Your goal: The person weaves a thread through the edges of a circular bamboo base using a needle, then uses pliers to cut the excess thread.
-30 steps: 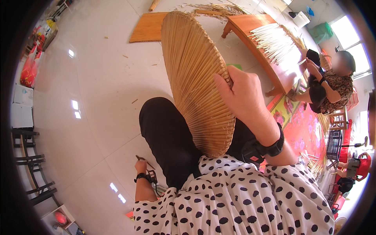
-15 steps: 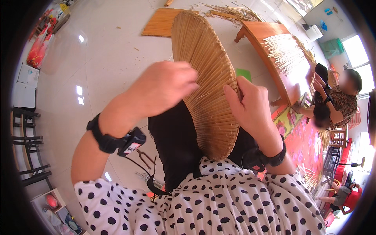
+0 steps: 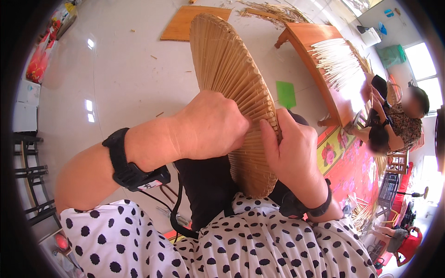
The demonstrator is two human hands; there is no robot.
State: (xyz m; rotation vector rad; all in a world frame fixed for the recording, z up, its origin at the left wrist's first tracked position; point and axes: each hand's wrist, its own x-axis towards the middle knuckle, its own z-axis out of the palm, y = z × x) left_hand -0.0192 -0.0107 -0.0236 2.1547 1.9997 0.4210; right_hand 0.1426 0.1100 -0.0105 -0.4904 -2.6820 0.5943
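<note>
A round, pleated straw disc [image 3: 227,60] with a thick stitched rim stands on edge over my lap, tilted. My right hand [image 3: 294,143] grips its right rim, with the thumb lying on the near face and the other fingers behind. Against the disc's face, near the right thumb, is my left hand [image 3: 215,123], closed with the back of the hand up. Its fingertips are hidden, so whatever they pinch cannot be made out. Black straps with small devices sit on both wrists.
A wooden table [image 3: 303,53] at the right holds pale stalks [image 3: 333,58], with a person [image 3: 394,120] seated beyond it. Past the disc lie a wooden board [image 3: 178,25], loose straw [image 3: 278,14] and a green sheet [image 3: 286,94]. Black metal frames [image 3: 30,167] stand far left.
My left hand has moved right and down, onto the disc's face beside my right hand. The disc has shifted slightly left, and my right hand has slid a little lower with it.
</note>
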